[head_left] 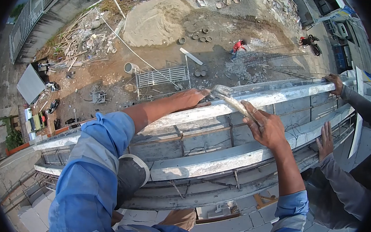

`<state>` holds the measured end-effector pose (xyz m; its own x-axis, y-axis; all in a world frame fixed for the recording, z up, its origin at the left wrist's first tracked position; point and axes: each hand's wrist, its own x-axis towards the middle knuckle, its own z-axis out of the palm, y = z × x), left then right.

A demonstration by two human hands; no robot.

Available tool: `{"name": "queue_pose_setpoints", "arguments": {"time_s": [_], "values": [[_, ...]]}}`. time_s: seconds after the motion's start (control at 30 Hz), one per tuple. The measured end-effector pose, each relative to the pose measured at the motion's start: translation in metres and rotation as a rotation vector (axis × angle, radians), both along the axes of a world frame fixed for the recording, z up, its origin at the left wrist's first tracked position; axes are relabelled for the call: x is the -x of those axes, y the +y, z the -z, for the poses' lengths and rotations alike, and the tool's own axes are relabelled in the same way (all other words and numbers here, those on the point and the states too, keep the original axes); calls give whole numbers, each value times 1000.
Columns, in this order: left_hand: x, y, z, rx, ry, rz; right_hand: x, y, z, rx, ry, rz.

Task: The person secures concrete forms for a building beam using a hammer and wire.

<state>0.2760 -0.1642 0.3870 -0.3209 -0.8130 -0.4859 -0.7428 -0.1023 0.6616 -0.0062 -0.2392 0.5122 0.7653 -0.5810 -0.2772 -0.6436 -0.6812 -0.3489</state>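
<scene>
My right hand (pixel 266 127) is wrapped around the pale handle of a hammer (pixel 237 105). The hammer's worn head lies at the upper pale-topped beam (pixel 183 116), close to the fingers of my left hand (pixel 191 99). That left hand reaches over the beam's far side with its fingers drawn together; what they pinch, if anything, is hidden. Nearer to me runs a second pale-topped beam (pixel 210 163), with thin rods and grey panels between the two. A dark shoe with a light edge (pixel 133 175) rests against this lower beam.
At right, a co-worker's one hand (pixel 335 84) grips the upper beam and the other hand (pixel 325 142) lies on the lower one. Far below are a sand pile (pixel 156 22), a metal frame (pixel 162 76), buckets and a person in red (pixel 239 45). Pale blocks (pixel 246 227) lie beneath me.
</scene>
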Motion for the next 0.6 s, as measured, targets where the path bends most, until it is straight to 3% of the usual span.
{"name": "queue_pose_setpoints", "arguments": {"time_s": [0.07, 0.2, 0.37, 0.5, 0.6], "values": [[2, -2, 10, -59, 11, 45, -1, 1, 1, -51, -60, 65], [-2, 1, 25, 68, 86, -26, -3, 1, 1, -40, -76, 28], [0, 3, 29, 65, 143, -79, -8, 3, 2, -39, -33, 14], [3, 2, 75, 124, 174, -80, -10, 4, -2, -79, -3, 33], [4, 2, 64, 109, 217, -95, -10, 5, -3, -137, 111, 32]]}}
